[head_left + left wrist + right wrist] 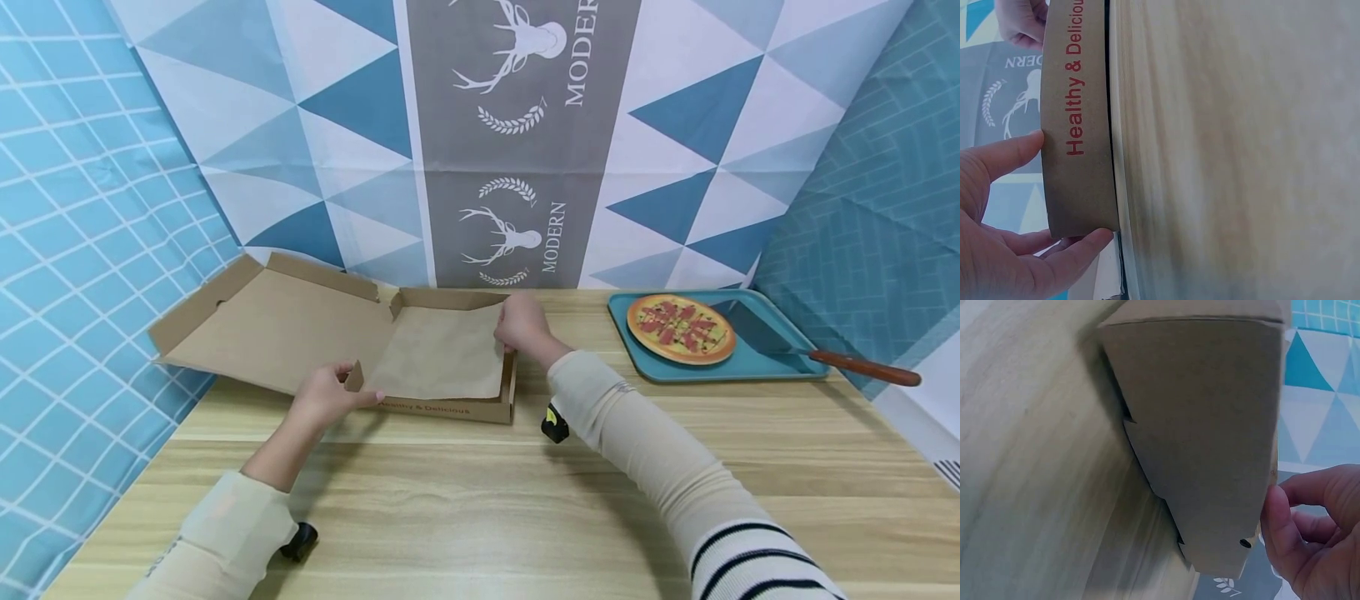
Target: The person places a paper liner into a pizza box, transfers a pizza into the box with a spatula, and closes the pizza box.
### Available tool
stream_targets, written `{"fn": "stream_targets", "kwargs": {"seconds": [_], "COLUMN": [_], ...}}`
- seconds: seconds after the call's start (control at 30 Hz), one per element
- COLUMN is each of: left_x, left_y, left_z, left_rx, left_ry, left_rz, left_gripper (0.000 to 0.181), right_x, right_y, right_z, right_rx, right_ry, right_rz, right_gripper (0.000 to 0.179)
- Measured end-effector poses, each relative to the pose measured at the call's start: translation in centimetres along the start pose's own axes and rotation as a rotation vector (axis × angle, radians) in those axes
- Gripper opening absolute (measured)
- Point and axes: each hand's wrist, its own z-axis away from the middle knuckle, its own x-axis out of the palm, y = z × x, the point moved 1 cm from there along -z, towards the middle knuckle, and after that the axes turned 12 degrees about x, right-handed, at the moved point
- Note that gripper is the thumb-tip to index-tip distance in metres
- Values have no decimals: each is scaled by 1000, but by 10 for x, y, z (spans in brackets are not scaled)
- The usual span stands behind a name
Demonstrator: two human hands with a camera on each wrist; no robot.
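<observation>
An opened cardboard pizza box [292, 329] lies toward the back left, its lid folded out to the left. A sheet of brown paper [442, 354] lines its base. My left hand [326, 400] grips the front left corner, thumb along the front wall's top edge and fingertips at that wall's end, as the left wrist view shows beside the red lettering [1075, 87]. At the box's right side, my right hand [522, 323] pinches the right edge of the paper. Thumb and curled index finger [1310, 487] meet close by the side wall's rim in the right wrist view.
On the right stands a blue tray [652, 371] with a pizza [681, 329] and a pizza server [862, 362], whose wooden handle juts past the tray's edge. A patterned backdrop [517, 158] rises behind the wooden table [480, 500]. Tiled-print sheeting [67, 250] borders the left.
</observation>
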Motion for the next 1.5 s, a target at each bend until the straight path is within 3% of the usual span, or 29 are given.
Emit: {"fn": "stream_targets", "kwargs": {"seconds": [0.13, 0.3, 0.7, 0.93, 1.2, 1.5], "left_x": [0, 1, 2, 2, 4, 0], "left_y": [1, 2, 1, 3, 3, 4], "left_z": [0, 1, -1, 0, -3, -4], "left_rx": [2, 9, 10, 5, 9, 35], "left_ry": [1, 6, 8, 13, 2, -11], "left_rz": [-7, -6, -23, -7, -29, -182], "left_gripper": [88, 85, 84, 84, 85, 87], "right_x": [3, 7, 8, 2, -10, -21], "right_y": [-4, -7, -10, -8, 5, 29], "right_z": [-1, -2, -4, -2, 6, 17], "right_rx": [2, -1, -79, -91, -135, -200], "right_ry": [0, -14, 69, 78, 61, 109], "right_rz": [93, 180, 257, 261, 195, 165], "right_gripper": [30, 26, 22, 17, 30, 13]}}
